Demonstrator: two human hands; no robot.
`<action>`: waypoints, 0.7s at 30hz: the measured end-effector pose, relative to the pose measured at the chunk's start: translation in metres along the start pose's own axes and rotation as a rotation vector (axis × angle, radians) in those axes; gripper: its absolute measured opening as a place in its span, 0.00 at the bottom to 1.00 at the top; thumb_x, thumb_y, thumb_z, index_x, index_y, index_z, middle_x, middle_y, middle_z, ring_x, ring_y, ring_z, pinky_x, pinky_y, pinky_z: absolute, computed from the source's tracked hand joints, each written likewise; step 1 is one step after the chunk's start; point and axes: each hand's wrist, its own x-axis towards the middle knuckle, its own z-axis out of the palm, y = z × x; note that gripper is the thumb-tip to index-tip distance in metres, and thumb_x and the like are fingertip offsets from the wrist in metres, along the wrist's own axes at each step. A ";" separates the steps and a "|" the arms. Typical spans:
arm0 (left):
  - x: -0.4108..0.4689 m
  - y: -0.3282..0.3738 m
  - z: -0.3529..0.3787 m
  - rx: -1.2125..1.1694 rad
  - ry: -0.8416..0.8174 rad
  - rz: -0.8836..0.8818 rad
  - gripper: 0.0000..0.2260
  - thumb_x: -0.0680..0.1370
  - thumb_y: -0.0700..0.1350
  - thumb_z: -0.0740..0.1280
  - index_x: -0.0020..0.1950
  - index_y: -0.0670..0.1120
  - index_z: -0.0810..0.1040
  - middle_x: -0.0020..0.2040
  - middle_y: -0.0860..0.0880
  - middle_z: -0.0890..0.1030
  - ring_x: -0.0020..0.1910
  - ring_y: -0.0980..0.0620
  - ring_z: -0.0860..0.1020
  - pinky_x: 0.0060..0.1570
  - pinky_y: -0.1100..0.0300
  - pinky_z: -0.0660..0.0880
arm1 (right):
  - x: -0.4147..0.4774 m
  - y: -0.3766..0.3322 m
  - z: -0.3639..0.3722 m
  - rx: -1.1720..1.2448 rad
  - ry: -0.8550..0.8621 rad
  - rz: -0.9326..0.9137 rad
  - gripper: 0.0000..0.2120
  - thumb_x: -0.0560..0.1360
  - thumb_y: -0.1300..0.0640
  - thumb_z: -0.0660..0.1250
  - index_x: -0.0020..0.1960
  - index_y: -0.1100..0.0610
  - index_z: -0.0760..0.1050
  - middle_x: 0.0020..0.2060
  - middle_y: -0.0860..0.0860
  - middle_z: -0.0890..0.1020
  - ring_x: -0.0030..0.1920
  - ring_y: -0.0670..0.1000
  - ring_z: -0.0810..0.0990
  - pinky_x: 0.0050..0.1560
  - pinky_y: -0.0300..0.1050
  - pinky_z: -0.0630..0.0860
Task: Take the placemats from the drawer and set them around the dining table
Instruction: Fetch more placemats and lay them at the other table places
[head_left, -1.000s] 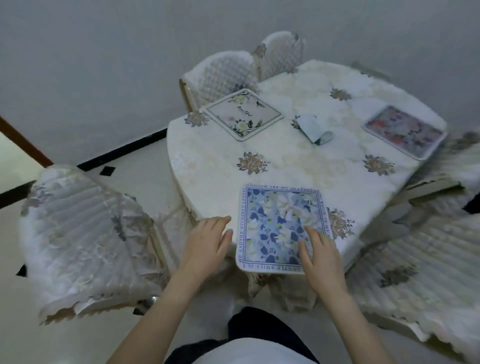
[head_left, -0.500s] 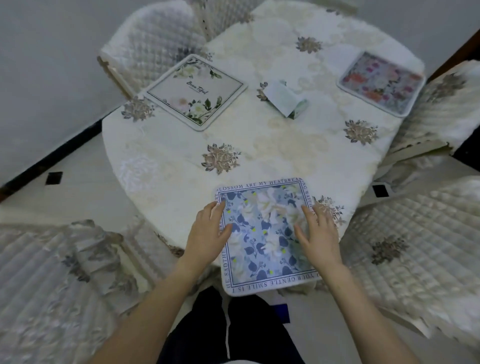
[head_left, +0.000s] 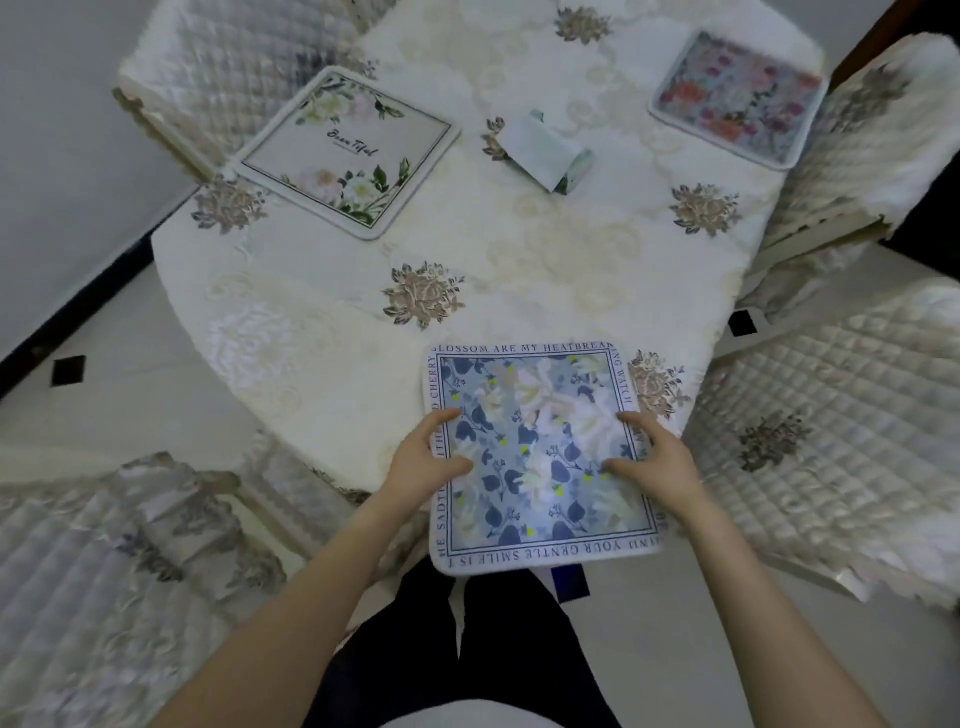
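Near us: blue placemat (head_left: 540, 452) half overhangs the surface (head_left: 322, 291) edge. Left hand (head_left: 431, 460) and right hand (head_left: 655, 462) rest equally near on its sides, fingers spread, gripping nothing. Likely push: straight away.

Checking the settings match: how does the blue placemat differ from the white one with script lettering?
The blue placemat is covered in leaves and flowers; the white placemat is mostly plain, flowers at two corners. The blue one has words round its border; the white one, script mid-mat. The blue one overhangs the table edge under the left hand and right hand; the white one lies untouched. Both are squarish.
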 end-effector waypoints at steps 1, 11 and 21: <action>-0.001 0.002 -0.004 0.012 -0.040 0.013 0.29 0.70 0.35 0.73 0.69 0.52 0.73 0.68 0.53 0.73 0.64 0.55 0.72 0.63 0.59 0.71 | -0.008 -0.001 -0.001 0.090 -0.003 0.016 0.31 0.67 0.60 0.79 0.68 0.51 0.74 0.67 0.51 0.75 0.64 0.50 0.74 0.60 0.45 0.72; -0.016 0.072 -0.024 -0.077 -0.183 0.376 0.26 0.72 0.30 0.70 0.64 0.54 0.77 0.63 0.50 0.80 0.55 0.56 0.81 0.52 0.60 0.79 | -0.120 -0.026 -0.026 0.475 0.387 -0.074 0.27 0.69 0.66 0.76 0.65 0.52 0.76 0.59 0.45 0.77 0.53 0.29 0.76 0.50 0.28 0.74; -0.060 0.195 0.069 -0.060 -0.531 0.669 0.26 0.70 0.30 0.72 0.60 0.56 0.79 0.51 0.52 0.85 0.42 0.56 0.83 0.36 0.64 0.78 | -0.257 0.013 -0.085 0.667 0.927 -0.023 0.29 0.67 0.65 0.77 0.64 0.49 0.77 0.56 0.46 0.83 0.52 0.44 0.83 0.52 0.41 0.80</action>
